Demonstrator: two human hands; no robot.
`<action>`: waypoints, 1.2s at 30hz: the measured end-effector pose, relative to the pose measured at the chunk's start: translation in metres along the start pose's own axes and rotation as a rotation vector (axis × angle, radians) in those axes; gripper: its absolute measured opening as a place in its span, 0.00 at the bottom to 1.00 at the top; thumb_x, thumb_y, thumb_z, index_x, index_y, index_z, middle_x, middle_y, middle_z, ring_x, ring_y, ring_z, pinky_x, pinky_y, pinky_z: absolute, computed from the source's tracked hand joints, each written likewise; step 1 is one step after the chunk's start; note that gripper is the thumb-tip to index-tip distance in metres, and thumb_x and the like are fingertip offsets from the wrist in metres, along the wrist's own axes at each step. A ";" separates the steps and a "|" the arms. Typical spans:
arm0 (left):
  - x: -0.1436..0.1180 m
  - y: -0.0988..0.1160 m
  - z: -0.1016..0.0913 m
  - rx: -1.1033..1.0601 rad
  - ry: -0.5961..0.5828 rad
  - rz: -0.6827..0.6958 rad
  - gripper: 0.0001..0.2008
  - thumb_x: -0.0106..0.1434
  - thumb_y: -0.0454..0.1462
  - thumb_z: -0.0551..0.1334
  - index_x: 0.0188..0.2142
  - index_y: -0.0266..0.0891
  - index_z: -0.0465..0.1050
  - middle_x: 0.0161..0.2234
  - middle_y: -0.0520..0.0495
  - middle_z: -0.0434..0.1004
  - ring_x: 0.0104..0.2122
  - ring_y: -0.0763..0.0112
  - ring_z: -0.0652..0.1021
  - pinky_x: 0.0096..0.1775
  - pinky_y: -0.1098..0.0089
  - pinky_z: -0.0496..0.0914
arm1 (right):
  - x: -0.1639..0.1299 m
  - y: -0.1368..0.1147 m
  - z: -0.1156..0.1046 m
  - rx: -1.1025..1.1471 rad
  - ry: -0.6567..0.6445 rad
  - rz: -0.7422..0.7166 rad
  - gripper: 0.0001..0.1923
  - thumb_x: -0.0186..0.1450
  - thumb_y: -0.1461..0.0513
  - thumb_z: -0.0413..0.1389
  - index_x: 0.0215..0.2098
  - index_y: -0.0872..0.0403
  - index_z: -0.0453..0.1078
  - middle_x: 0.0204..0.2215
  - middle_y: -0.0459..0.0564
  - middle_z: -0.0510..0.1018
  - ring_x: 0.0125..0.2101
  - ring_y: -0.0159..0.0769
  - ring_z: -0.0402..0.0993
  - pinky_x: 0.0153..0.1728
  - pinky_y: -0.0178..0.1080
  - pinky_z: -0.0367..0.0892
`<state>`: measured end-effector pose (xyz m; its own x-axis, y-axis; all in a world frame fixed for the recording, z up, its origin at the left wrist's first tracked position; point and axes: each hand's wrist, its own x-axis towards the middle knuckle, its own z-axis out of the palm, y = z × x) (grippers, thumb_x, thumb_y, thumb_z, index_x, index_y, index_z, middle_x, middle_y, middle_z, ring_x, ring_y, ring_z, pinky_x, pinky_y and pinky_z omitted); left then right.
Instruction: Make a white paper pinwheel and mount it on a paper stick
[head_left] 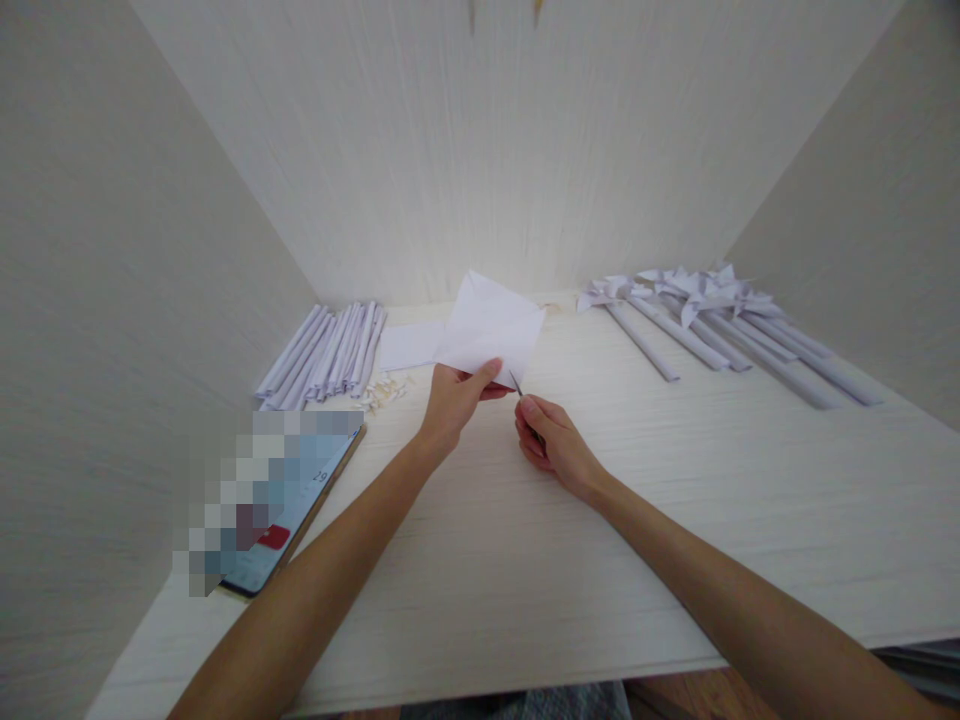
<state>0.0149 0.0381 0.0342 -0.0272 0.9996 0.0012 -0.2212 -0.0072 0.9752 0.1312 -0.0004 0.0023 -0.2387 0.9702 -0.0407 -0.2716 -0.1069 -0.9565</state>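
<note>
My left hand [456, 400] pinches the lower edge of a folded white paper sheet [491, 325] and holds it up over the light wooden desk [600, 520]. Just to its right, my right hand [551, 440] grips a small pair of scissors [517, 385], whose thin dark tip points up at the paper's bottom edge. Both hands are close together near the middle of the desk.
Rolled white paper sticks [326, 355] lie at the back left, with small paper scraps [382, 392] and a flat white sheet [409, 345] beside them. Several paper pinwheels on sticks [712, 320] lie at the back right. A phone [289, 505] rests at the left. Walls enclose three sides.
</note>
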 end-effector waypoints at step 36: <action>-0.001 0.000 -0.001 0.013 -0.012 0.002 0.11 0.45 0.35 0.66 0.29 0.31 0.72 0.26 0.49 0.76 0.22 0.75 0.75 0.28 0.71 0.74 | 0.000 0.000 0.000 -0.034 0.012 -0.002 0.22 0.54 0.47 0.53 0.16 0.54 0.54 0.08 0.35 0.53 0.08 0.19 0.44 0.07 0.28 0.39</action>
<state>0.0137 0.0375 0.0342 -0.0155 0.9999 0.0058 -0.2080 -0.0089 0.9781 0.1313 -0.0001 0.0019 -0.2269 0.9730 -0.0419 -0.2399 -0.0975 -0.9659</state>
